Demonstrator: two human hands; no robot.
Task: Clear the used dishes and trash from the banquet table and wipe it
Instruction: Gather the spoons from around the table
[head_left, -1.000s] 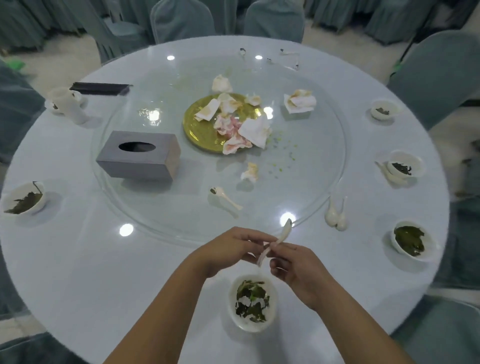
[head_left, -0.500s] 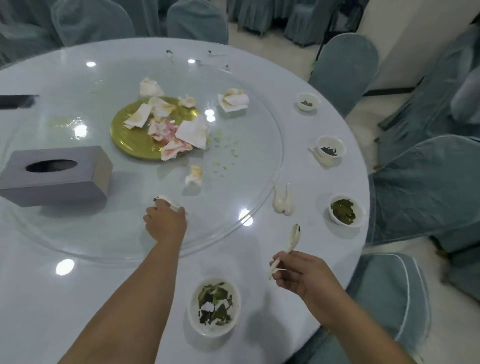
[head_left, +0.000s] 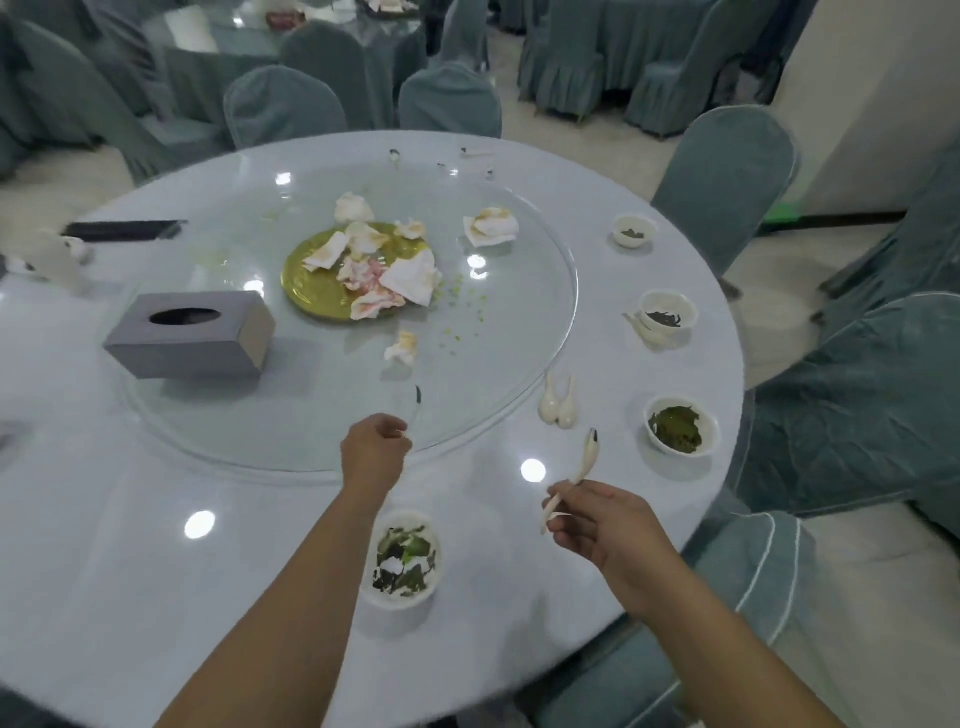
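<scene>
We gather used spoons. Right hand (head_left: 602, 525) pinches white spoon (head_left: 582, 475); left hand (head_left: 375, 452) grips blurred second spoon (head_left: 415, 402) at turntable's six o'clock. Next: reach spoon pair (head_left: 558, 405) on bench (head_left: 104, 519), two o'clock.

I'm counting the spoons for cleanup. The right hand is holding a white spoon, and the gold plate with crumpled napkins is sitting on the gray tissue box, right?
Not quite. The right hand does hold a white spoon, but the gold plate sits on the glass turntable, beside the gray tissue box, not on it. The head view shows this.
</scene>
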